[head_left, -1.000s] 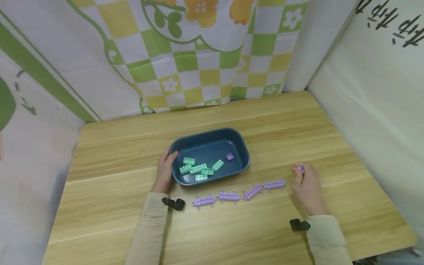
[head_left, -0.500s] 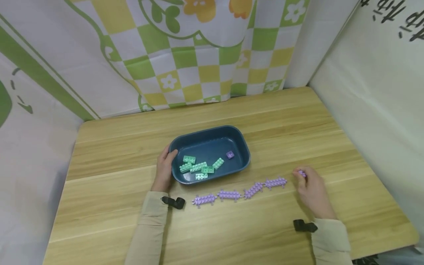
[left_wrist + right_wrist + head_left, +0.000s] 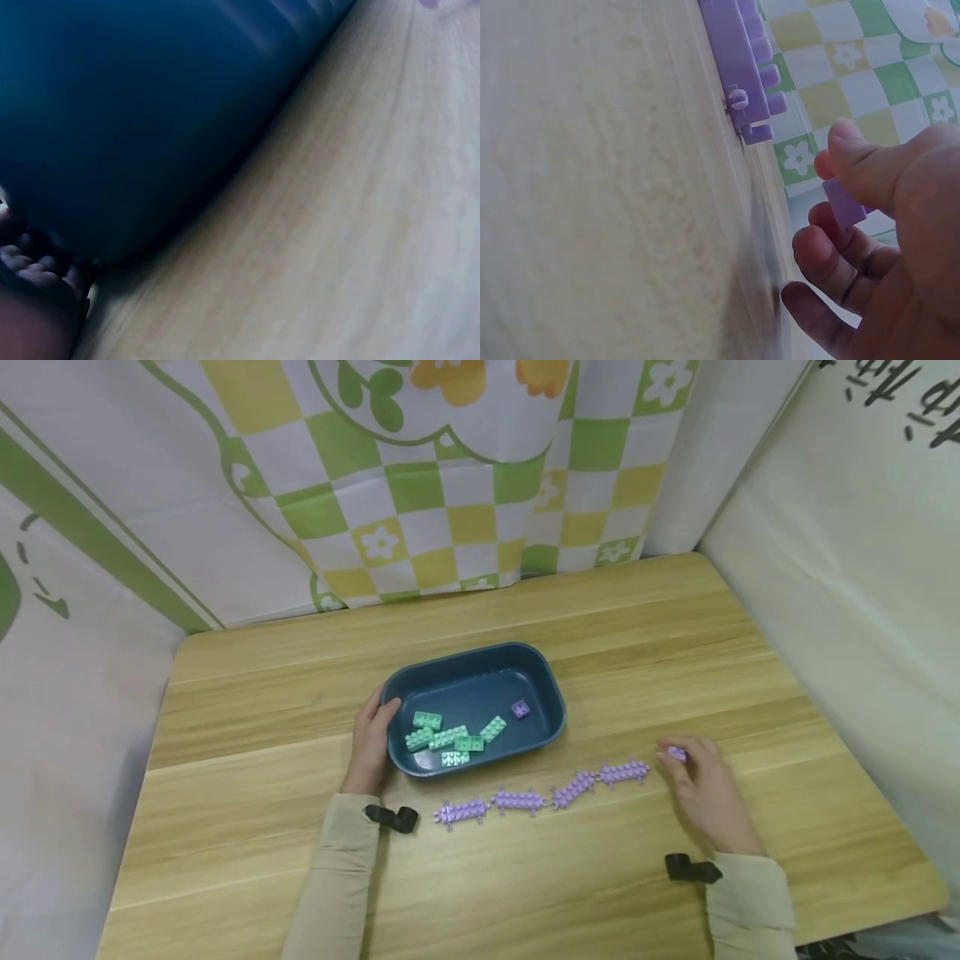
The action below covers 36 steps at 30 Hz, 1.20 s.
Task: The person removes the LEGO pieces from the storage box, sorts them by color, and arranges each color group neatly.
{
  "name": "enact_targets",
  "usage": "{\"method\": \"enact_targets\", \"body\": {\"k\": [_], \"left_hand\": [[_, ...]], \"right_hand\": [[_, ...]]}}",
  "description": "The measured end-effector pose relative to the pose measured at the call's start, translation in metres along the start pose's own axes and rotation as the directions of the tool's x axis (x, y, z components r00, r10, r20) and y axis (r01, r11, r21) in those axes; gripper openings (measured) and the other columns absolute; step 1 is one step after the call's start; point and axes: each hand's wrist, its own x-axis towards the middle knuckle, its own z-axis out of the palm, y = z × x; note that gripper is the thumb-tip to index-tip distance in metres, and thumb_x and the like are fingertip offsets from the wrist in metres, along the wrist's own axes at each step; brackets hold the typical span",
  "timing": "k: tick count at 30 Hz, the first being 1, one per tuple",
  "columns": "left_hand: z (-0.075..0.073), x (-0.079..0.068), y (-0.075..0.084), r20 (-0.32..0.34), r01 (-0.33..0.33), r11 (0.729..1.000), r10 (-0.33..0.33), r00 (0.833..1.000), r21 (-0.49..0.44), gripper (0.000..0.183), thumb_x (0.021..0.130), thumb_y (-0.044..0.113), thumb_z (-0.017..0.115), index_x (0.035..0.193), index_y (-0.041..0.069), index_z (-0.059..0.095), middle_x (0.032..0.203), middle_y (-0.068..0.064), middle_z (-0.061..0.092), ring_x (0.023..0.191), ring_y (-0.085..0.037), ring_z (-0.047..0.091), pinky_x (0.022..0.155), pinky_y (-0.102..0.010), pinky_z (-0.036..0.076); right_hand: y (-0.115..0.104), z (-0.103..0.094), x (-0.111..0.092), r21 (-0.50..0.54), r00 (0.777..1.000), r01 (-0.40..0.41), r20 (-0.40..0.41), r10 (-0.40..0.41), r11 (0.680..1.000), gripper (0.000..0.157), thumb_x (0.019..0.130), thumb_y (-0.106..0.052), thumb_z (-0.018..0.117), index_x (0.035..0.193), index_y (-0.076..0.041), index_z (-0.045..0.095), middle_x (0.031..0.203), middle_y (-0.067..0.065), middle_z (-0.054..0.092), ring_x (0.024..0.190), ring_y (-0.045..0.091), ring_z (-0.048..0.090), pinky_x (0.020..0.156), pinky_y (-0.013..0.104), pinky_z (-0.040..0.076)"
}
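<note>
My left hand (image 3: 367, 747) grips the left end of a dark blue tray (image 3: 457, 689), thumb over the rim. In the left wrist view the tray's outer wall (image 3: 150, 112) fills the upper left. Green building bricks (image 3: 450, 738) and one small purple brick (image 3: 521, 709) lie inside the tray. To the right, my right hand (image 3: 708, 789) pinches a small purple brick (image 3: 845, 205) between thumb and fingers, over the table. Just left of that hand ends a row of several long purple bricks (image 3: 519, 801) with side pegs, laid end to end.
The wooden table (image 3: 525, 893) has a checked, flowered curtain (image 3: 420, 493) hanging behind it. A white wall covering (image 3: 847, 610) rises along the right side. Each wrist wears a black camera mount (image 3: 692, 868).
My right hand has shifted slightly and turned, so more of the pinched brick shows. The left hand, tray and row of bricks keep their places; the head view has tipped a little.
</note>
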Motion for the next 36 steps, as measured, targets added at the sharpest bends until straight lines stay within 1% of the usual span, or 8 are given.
{"method": "enact_targets", "body": {"k": [2,5,8,19,24,28,31,36], "left_hand": [[0.0002,0.0001,-0.0006,-0.002,-0.003,1.000,0.003,1.000,-0.006,0.046,0.098,0.022,0.052,0.143,0.010,0.049,0.145,-0.006,0.048,0.135,-0.017,0.040,0.112,-0.029,0.032],[0.0005,0.0000,-0.0013,-0.007,0.003,1.000,-0.003,1.000,-0.011,0.047,0.098,0.022,0.053,0.143,0.008,0.048,0.145,-0.007,0.048,0.136,-0.017,0.040,0.112,-0.029,0.031],[0.0004,0.0003,-0.0020,-0.012,0.004,1.000,-0.004,1.000,-0.012,0.047,0.098,0.022,0.053,0.142,0.009,0.049,0.145,-0.007,0.049,0.135,-0.017,0.041,0.112,-0.029,0.032],[-0.0015,0.0016,-0.0028,0.004,-0.015,1.000,0.015,1.000,0.021,0.046,0.098,0.025,0.053,0.142,0.012,0.050,0.144,-0.004,0.050,0.135,-0.015,0.041,0.112,-0.029,0.031],[-0.0007,0.0013,-0.0019,0.004,-0.011,1.000,0.011,1.000,0.010,0.046,0.098,0.024,0.053,0.142,0.011,0.050,0.143,-0.005,0.050,0.133,-0.016,0.043,0.111,-0.029,0.033],[-0.0008,0.0015,-0.0027,-0.001,-0.012,1.000,0.012,1.000,0.005,0.045,0.098,0.024,0.053,0.141,0.011,0.051,0.142,-0.006,0.052,0.132,-0.016,0.045,0.110,-0.028,0.034],[-0.0013,0.0021,-0.0029,0.006,-0.001,1.000,0.001,1.000,-0.003,0.045,0.098,0.024,0.053,0.142,0.011,0.050,0.143,-0.005,0.051,0.133,-0.015,0.043,0.110,-0.028,0.034],[-0.0022,0.0036,-0.0010,0.019,0.025,1.000,-0.025,1.000,0.005,0.046,0.100,0.021,0.050,0.144,0.011,0.047,0.146,-0.006,0.048,0.136,-0.017,0.040,0.111,-0.029,0.033]], "right_hand": [[0.0011,-0.0004,-0.0008,0.003,1.000,-0.014,0.004,0.014,1.000,0.027,0.097,-0.018,0.059,0.117,-0.001,0.063,0.110,0.013,0.054,0.094,0.022,0.050,0.077,0.021,0.044],[0.0017,-0.0011,-0.0020,0.004,1.000,-0.021,0.008,0.021,1.000,0.028,0.096,-0.018,0.061,0.119,-0.002,0.063,0.106,0.011,0.054,0.088,0.018,0.047,0.071,0.017,0.042],[0.0007,-0.0023,-0.0032,0.000,0.999,-0.029,0.023,0.029,1.000,0.030,0.096,-0.020,0.061,0.121,-0.003,0.062,0.103,0.008,0.054,0.084,0.016,0.046,0.067,0.018,0.042],[-0.0019,-0.0012,-0.0040,0.017,0.993,-0.075,0.087,0.073,0.997,0.036,0.099,-0.028,0.056,0.126,-0.004,0.059,0.102,0.007,0.053,0.084,0.019,0.049,0.066,0.022,0.047],[-0.0016,-0.0014,-0.0050,0.018,0.990,-0.086,0.113,0.083,0.996,0.039,0.101,-0.031,0.051,0.129,-0.004,0.056,0.105,0.008,0.054,0.087,0.021,0.052,0.069,0.027,0.049],[-0.0036,-0.0017,-0.0048,0.042,0.990,-0.085,0.117,0.079,0.996,0.038,0.102,-0.030,0.049,0.127,-0.002,0.056,0.112,0.013,0.055,0.098,0.028,0.054,0.083,0.042,0.050],[-0.0039,-0.0014,-0.0046,0.062,0.989,-0.085,0.123,0.077,0.994,0.038,0.102,-0.029,0.048,0.127,-0.001,0.056,0.116,0.015,0.055,0.105,0.032,0.053,0.088,0.053,0.047],[-0.0034,-0.0009,-0.0049,0.053,0.988,-0.088,0.130,0.080,0.995,0.037,0.102,-0.030,0.048,0.126,-0.002,0.057,0.116,0.014,0.055,0.104,0.030,0.053,0.087,0.050,0.047]]}}
